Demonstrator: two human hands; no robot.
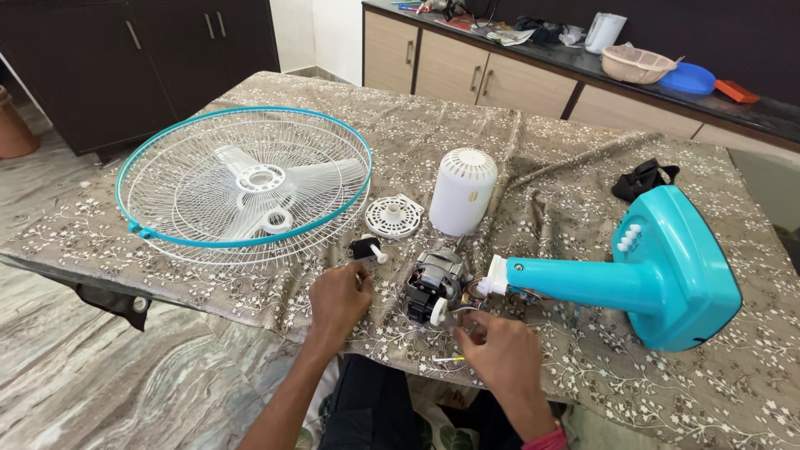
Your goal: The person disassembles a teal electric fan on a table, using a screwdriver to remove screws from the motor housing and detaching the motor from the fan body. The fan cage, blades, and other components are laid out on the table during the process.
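Observation:
A taken-apart table fan lies on a patterned cloth. My left hand (337, 302) rests near the table's front edge, its fingers on a small black part with a white knob (367, 250). To its right, my right hand (500, 354) pinches the wires beside the bare fan motor (433, 287). Against the motor lies the turquoise stand (667, 271), on its side, with its white neck end (495, 276) toward the motor. What exactly the right fingers grip is partly hidden.
The turquoise-rimmed wire guard with white blades (246, 179) lies at the left. A white motor cover (462, 192) and a round white disc (393, 216) stand mid-table. A black strap (643, 179) lies far right. A counter (583, 58) with bowls stands behind.

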